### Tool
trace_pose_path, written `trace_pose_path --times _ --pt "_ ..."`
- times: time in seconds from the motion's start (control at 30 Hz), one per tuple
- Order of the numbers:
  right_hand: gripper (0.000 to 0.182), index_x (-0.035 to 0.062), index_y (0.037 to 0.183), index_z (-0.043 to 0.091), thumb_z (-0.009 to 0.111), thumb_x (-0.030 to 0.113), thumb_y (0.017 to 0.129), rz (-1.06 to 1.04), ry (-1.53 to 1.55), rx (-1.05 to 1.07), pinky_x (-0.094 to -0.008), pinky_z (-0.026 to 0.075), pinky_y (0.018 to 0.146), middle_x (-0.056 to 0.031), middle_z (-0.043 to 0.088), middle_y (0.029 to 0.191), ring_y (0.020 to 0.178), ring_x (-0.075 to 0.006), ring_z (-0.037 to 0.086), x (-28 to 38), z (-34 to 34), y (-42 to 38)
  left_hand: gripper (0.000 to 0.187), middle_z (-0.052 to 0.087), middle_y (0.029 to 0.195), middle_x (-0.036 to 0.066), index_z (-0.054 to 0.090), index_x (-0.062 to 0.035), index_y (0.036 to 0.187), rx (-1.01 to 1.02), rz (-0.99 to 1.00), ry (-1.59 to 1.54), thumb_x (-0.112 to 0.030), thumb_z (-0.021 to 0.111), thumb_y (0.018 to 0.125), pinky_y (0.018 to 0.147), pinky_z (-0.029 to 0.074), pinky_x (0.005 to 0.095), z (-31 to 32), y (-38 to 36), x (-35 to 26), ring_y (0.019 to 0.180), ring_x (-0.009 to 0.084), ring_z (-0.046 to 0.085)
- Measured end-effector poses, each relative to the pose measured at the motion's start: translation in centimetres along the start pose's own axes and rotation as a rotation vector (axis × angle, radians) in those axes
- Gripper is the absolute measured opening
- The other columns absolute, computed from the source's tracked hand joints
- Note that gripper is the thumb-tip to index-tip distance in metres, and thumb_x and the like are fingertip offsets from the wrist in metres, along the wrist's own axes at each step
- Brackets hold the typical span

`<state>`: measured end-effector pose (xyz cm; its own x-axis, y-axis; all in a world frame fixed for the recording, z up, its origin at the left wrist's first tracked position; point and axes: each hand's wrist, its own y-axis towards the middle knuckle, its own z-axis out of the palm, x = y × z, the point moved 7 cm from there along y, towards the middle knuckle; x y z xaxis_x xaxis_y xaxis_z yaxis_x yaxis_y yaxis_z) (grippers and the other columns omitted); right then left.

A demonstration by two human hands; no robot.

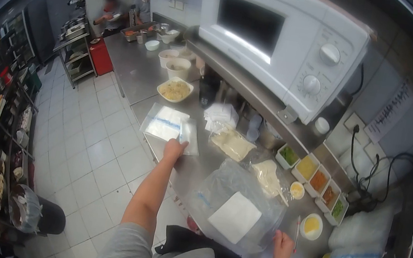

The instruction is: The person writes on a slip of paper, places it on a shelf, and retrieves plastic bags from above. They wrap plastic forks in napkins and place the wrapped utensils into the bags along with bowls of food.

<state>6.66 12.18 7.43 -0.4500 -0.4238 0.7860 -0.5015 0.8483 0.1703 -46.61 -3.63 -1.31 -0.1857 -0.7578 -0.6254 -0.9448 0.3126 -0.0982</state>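
My left hand (175, 148) reaches out to a clear plastic packet (190, 147) holding white sheets (165, 122) with a blue stripe. Its fingers are closed at the packet's near right edge, beside a narrow white piece. Close to my body, a square white sheet (235, 217) lies on a large clear plastic bag (214, 184). My right hand (284, 243) is at that bag's right edge with its fingers curled; whatever is inside them is hidden. A thin red-and-white stick (297, 232) lies just beyond it.
A white microwave (295, 46) stands on a shelf above the counter. Along the back are tubs of chopped toppings (320, 179), a bowl of yellow food (312, 227) and bagged pale dough-like pieces (234, 142). A bowl of shredded food (175, 90) stands farther left. Two people (114, 14) are at the far end.
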Motion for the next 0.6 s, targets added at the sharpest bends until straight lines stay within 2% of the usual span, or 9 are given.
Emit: trace_pose_path --times 0.1,0.13,0.17,0.23,0.27,0.3,0.47,0.53,0.6 --pt "0.037 -0.0002 0.062 0.057 0.054 0.024 0.089 0.004 -0.022 0.036 -0.0283 0.036 0.049 -0.0062 0.052 0.052 0.05 -0.0107 0.045 -0.6 -0.4 0.8 0.05 0.063 0.092 0.025 0.062 0.0062 0.093 0.081 -0.015 -0.189 -0.039 0.067 0.072 0.075 0.049 0.0412 0.7 0.7 -0.6 0.088 0.034 0.062" --pt "0.036 -0.0006 0.062 0.057 0.055 0.022 0.089 0.02 -0.019 0.052 -0.0293 0.036 0.049 -0.0086 0.052 0.052 0.049 -0.0125 0.046 -0.6 -0.5 0.8 0.038 0.064 0.091 0.019 0.061 0.0038 0.092 0.129 -0.053 -0.424 -0.031 0.064 0.076 0.068 0.052 0.039 1.4 0.2 -0.8 0.081 0.0282 0.063" --pt "0.036 -0.0006 0.062 0.057 0.055 0.022 0.089 0.02 -0.011 0.058 -0.0293 0.036 0.049 -0.0086 0.052 0.052 0.049 -0.0125 0.046 -0.6 -0.3 0.9 0.038 0.064 0.091 0.019 0.061 0.0038 0.092 0.122 -0.057 -0.417 -0.031 0.064 0.076 0.068 0.052 0.039 1.1 -0.8 -1.4 0.081 0.0282 0.063" --pt "0.035 0.0003 0.064 0.06 0.055 0.024 0.089 0.041 0.025 0.118 -0.0278 0.036 0.049 -0.004 0.052 0.053 0.051 -0.0096 0.046 -0.7 0.3 1.0 0.028 0.062 0.09 0.012 0.059 -0.0004 0.094 0.264 -0.083 -0.889 -0.023 0.062 0.078 0.064 0.054 0.0348 0.9 -3.7 -3.1 0.079 0.0215 0.063" --pt "0.035 0.0003 0.064 0.06 0.055 0.024 0.089 0.041 0.025 0.123 -0.0278 0.036 0.049 -0.004 0.052 0.053 0.051 -0.0096 0.046 -0.9 0.6 1.0 0.025 0.06 0.09 0.008 0.054 -0.0036 0.101 0.352 -0.158 -0.989 -0.013 0.062 0.079 0.064 0.055 0.0324 0.6 -5.4 -3.6 0.079 0.0198 0.062" --pt "0.033 0.0 0.064 0.06 0.056 0.023 0.088 0.035 0.088 0.152 -0.0277 0.036 0.05 -0.0045 0.052 0.053 0.051 -0.0103 0.047 -1.0 1.6 1.0 0.025 0.06 0.09 0.008 0.054 -0.0036 0.101 0.347 -0.163 -0.992 -0.013 0.062 0.079 0.064 0.055 0.0324 0.4 -6.7 -3.6 0.079 0.0198 0.062" --pt "0.026 -0.0006 0.067 0.06 0.059 0.018 0.085 0.06 0.262 0.293 -0.027 0.037 0.051 -0.0063 0.053 0.055 0.053 -0.0118 0.049 2.1 5.9 0.8 0.053 0.056 0.105 0.013 0.04 -0.0062 0.126 0.533 -0.241 -1.179 0.003 0.06 0.077 0.067 0.055 0.0312 -0.9 -14.3 -4.1 0.089 0.0202 0.059" --pt "0.023 -0.001 0.069 0.061 0.06 0.017 0.084 -0.097 0.222 0.36 -0.0266 0.038 0.052 -0.0071 0.054 0.059 0.056 -0.0119 0.05 4.9 7.0 1.1 0.057 0.054 0.108 0.012 0.039 -0.0097 0.129 0.55 -0.185 -1.119 0.005 0.057 0.077 0.067 0.054 0.0307 -1.6 -13.0 -3.4 0.09 0.0191 0.058" --pt "0.022 -0.0011 0.069 0.061 0.06 0.016 0.084 -0.098 0.182 0.374 -0.027 0.039 0.053 -0.0076 0.055 0.06 0.057 -0.0123 0.051 6.6 7.5 1.7 0.061 0.052 0.111 0.012 0.038 -0.0132 0.132 0.574 -0.123 -1.063 0.007 0.054 0.077 0.068 0.054 0.0303 -2.1 -10.9 -3.3 0.091 0.0181 0.058"
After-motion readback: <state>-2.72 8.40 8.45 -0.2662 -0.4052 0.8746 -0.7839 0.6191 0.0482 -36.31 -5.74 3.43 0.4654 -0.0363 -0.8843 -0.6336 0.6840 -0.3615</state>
